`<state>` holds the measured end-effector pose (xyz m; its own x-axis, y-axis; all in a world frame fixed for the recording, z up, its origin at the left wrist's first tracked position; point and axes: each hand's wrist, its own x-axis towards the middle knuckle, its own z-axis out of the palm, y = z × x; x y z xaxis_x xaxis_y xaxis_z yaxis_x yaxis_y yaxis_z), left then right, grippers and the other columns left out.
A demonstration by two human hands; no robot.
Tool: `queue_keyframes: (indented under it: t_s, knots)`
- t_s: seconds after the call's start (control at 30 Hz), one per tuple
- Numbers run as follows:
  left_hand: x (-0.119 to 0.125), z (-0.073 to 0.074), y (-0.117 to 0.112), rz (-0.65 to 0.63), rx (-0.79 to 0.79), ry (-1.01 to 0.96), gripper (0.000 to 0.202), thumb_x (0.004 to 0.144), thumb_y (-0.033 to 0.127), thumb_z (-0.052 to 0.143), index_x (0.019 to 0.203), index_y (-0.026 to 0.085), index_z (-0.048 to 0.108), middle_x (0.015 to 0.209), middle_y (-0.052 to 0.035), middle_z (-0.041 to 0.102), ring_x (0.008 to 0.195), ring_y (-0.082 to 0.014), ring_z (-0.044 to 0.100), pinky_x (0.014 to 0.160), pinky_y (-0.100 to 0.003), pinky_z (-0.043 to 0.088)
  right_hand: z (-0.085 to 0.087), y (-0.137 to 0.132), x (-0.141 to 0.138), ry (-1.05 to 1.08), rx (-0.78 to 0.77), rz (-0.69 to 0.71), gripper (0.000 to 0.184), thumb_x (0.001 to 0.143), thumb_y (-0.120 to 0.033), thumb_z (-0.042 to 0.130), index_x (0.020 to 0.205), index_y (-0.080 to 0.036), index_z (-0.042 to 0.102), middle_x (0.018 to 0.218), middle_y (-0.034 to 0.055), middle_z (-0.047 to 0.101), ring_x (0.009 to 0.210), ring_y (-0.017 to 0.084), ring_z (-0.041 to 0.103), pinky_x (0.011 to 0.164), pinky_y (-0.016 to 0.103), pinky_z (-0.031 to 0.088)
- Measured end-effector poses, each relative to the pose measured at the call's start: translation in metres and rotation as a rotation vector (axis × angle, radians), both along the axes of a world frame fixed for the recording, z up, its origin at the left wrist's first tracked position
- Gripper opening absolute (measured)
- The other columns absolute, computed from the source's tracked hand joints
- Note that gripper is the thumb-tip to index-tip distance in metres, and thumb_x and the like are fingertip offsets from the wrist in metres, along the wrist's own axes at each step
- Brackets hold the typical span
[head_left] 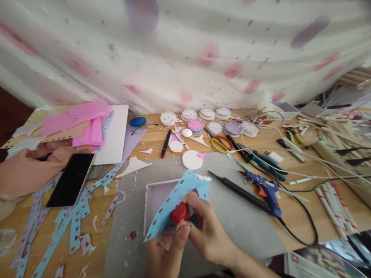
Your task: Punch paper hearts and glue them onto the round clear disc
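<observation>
A small, rounded red plastic tool (179, 213) sits over a light-blue paper strip with dark heart-shaped marks (171, 199), both held above the near middle of the table. The right hand (204, 227) grasps the tool from the right, forefinger curled over its far side and thumb at its near end. The left hand (168, 251) grips it from the near side, its thumb against the red plastic; its other fingers go under the strip, and I cannot tell exactly how they lie there.

Just behind the strip is a shallow, pale-lilac rectangular tray (155, 195), partly covered by it, resting on a grey cutting mat (240, 227). At the mat's far edge lies a flat white paper disc (191, 160) with a pink scrap on it. To the right, a long black pen-shaped tool (240, 193) points its thin tip to the far left, its thick end near a blue glue gun (265, 191).

Farther off are a slim black marker (166, 143), scissors with yellow and red handles (219, 146) and two rows of round, layered paper pieces (207, 114). On the left, a black-screened phone (71, 179) lies near cut light-blue paper strips (75, 227), with bright-pink sheets (75, 116) beyond. Red-and-white pens (333, 208) lie at the right on the wooden table (298, 222); a white flower-patterned curtain (185, 50) hangs behind.
</observation>
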<state>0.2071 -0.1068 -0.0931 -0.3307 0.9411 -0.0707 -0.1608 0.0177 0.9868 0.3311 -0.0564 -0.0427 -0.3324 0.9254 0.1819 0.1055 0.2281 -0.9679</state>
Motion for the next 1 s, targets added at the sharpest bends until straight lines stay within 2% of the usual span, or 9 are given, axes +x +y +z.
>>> queue_keyframes:
  t_s: [0.1, 0.17, 0.27, 0.37, 0.47, 0.6, 0.73, 0.8, 1.0]
  knots:
    - [-0.009, 0.003, -0.003, -0.075, 0.014, 0.087, 0.015, 0.071, 0.028, 0.083, 0.083, 0.020, 0.077, 0.076, -0.0045, 0.078, 0.068, -0.0214, 0.074, 0.069, -0.028, 0.062, 0.008, 0.001, 0.004, -0.037, 0.069, 0.018, 0.005, 0.082, -0.017, 0.056, 0.078, -0.020, 0.054, 0.077, 0.0005, 0.055, 0.075, 0.017, 0.049, 0.072, 0.029, 0.041]
    - [-0.017, 0.009, -0.003, -0.182, 0.057, 0.154, 0.014, 0.074, 0.032, 0.080, 0.082, 0.021, 0.077, 0.071, -0.0043, 0.076, 0.065, -0.0218, 0.073, 0.066, -0.029, 0.062, 0.014, 0.002, 0.008, -0.068, 0.081, 0.057, 0.009, 0.084, -0.021, 0.060, 0.077, -0.020, 0.055, 0.076, -0.0004, 0.056, 0.074, 0.016, 0.049, 0.072, 0.029, 0.040]
    - [-0.026, 0.023, -0.001, -0.300, 0.173, 0.232, 0.025, 0.082, 0.040, 0.071, 0.100, 0.025, 0.077, 0.084, -0.0064, 0.077, 0.075, -0.0247, 0.073, 0.073, -0.034, 0.062, 0.023, 0.003, 0.016, -0.084, 0.080, 0.098, 0.020, 0.090, -0.035, 0.063, 0.079, -0.019, 0.057, 0.078, 0.0004, 0.060, 0.075, 0.016, 0.052, 0.072, 0.028, 0.042]
    - [-0.028, 0.039, 0.003, -0.201, 0.254, 0.372, 0.033, 0.086, 0.034, 0.066, 0.119, 0.031, 0.069, 0.111, -0.0060, 0.072, 0.097, -0.0248, 0.071, 0.085, -0.034, 0.059, 0.028, 0.004, 0.022, -0.086, 0.112, 0.084, 0.029, 0.093, -0.046, 0.059, 0.081, -0.020, 0.057, 0.083, 0.0017, 0.062, 0.077, 0.016, 0.055, 0.073, 0.026, 0.044]
    - [-0.025, 0.049, 0.005, -0.067, 0.241, 0.454, 0.025, 0.084, 0.021, 0.068, 0.106, 0.033, 0.072, 0.102, -0.0006, 0.072, 0.090, -0.0184, 0.070, 0.078, -0.023, 0.058, 0.028, 0.003, 0.023, -0.114, 0.142, 0.092, 0.027, 0.094, -0.045, 0.059, 0.084, -0.020, 0.058, 0.085, 0.0014, 0.063, 0.079, 0.016, 0.056, 0.075, 0.026, 0.044]
    - [-0.023, 0.048, 0.004, -0.012, 0.054, 0.286, 0.013, 0.081, 0.026, 0.074, 0.093, 0.029, 0.076, 0.090, 0.0009, 0.076, 0.081, -0.0176, 0.071, 0.076, -0.023, 0.058, 0.028, 0.002, 0.025, -0.194, 0.114, 0.173, 0.014, 0.092, -0.034, 0.064, 0.097, -0.023, 0.059, 0.094, 0.0008, 0.065, 0.088, 0.016, 0.058, 0.082, 0.026, 0.045]
    - [-0.033, 0.048, 0.012, 0.090, -0.148, -0.092, 0.027, 0.070, 0.036, 0.084, 0.092, 0.024, 0.076, 0.086, -0.0005, 0.078, 0.079, -0.0199, 0.074, 0.076, -0.025, 0.059, 0.031, 0.001, 0.035, -0.315, 0.124, 0.217, 0.045, 0.088, -0.038, 0.068, 0.127, -0.023, 0.051, 0.121, 0.0075, 0.062, 0.111, 0.022, 0.057, 0.095, 0.033, 0.045]
    - [-0.039, 0.054, 0.019, 0.069, -0.197, -0.262, 0.029, 0.067, 0.038, 0.086, 0.087, 0.020, 0.076, 0.082, -0.0020, 0.077, 0.076, -0.0209, 0.073, 0.072, -0.027, 0.060, 0.034, 0.000, 0.041, -0.396, 0.160, 0.210, 0.050, 0.088, -0.037, 0.068, 0.131, -0.023, 0.048, 0.126, 0.0091, 0.061, 0.117, 0.025, 0.055, 0.101, 0.038, 0.042]
    - [-0.037, 0.070, 0.037, -0.036, -0.283, -0.446, 0.028, 0.068, 0.039, 0.086, 0.082, 0.020, 0.071, 0.078, 0.0008, 0.071, 0.071, -0.0146, 0.068, 0.063, -0.020, 0.056, 0.042, -0.011, 0.046, -0.454, 0.232, 0.220, 0.028, 0.088, -0.017, 0.065, 0.113, -0.026, 0.055, 0.099, -0.0003, 0.069, 0.098, 0.019, 0.064, 0.113, 0.041, 0.029]
